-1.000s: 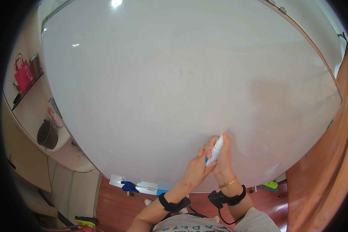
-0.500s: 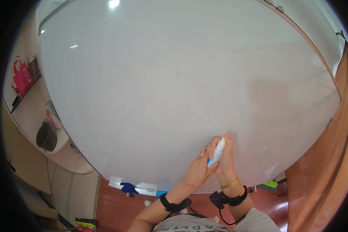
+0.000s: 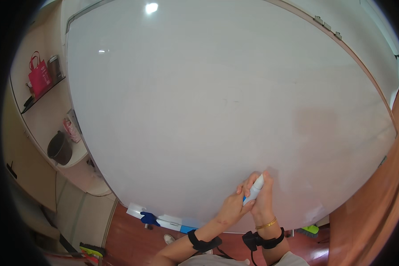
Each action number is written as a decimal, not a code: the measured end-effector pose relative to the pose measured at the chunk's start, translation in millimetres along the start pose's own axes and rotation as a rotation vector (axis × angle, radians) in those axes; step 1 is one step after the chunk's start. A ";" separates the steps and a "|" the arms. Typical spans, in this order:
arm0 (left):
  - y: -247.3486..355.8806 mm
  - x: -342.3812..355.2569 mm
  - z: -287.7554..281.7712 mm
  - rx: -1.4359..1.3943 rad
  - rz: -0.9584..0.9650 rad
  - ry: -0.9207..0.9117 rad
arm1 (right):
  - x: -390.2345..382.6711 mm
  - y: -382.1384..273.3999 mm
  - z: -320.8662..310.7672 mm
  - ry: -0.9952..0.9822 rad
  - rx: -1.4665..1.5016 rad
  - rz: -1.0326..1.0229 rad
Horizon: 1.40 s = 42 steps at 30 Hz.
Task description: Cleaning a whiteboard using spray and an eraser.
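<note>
In front of the whiteboard I hold a small white bottle with a tapered white top and a blue patch, tilted up to the right. My left hand is closed about its left side, its fingers curled near the upper part. On the other side, my right hand is closed against the bottle too. The two hands meet around its lower end, which they hide. Faint grey marks show near the middle of the board.
A tray along the board's lower edge bears a dark blue cloth or glove. Shelves at left hold a red bag and a dark bucket. An orange-brown curtain hangs at right; a green brush lies below.
The view has shifted, so the board and hands sit lower in it. Both hands keep the bottle in much the same hold. The faint marks look smaller and fainter.
</note>
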<state>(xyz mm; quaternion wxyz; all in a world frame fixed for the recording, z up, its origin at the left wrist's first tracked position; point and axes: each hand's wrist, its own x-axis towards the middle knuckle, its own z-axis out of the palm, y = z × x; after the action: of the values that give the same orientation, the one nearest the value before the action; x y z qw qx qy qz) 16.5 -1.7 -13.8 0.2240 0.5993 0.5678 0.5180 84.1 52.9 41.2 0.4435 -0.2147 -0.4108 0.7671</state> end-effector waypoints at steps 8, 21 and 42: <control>-4.6 -5.2 -4.9 -0.034 -0.028 0.151 | 4.4 7.3 11.7 -0.053 -0.042 0.020; -20.8 -12.9 -23.7 -0.037 0.157 0.425 | 11.7 23.2 40.0 -0.117 -0.162 0.153; 4.7 -3.2 6.5 -0.006 0.000 0.034 | -7.0 -5.3 -4.2 0.078 -0.032 0.031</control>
<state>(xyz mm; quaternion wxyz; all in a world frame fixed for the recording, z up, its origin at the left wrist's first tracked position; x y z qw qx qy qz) 24.9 -3.7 -13.3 0.2162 0.5899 0.5697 0.5299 93.3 50.3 42.9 0.4439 -0.2579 -0.4017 0.7583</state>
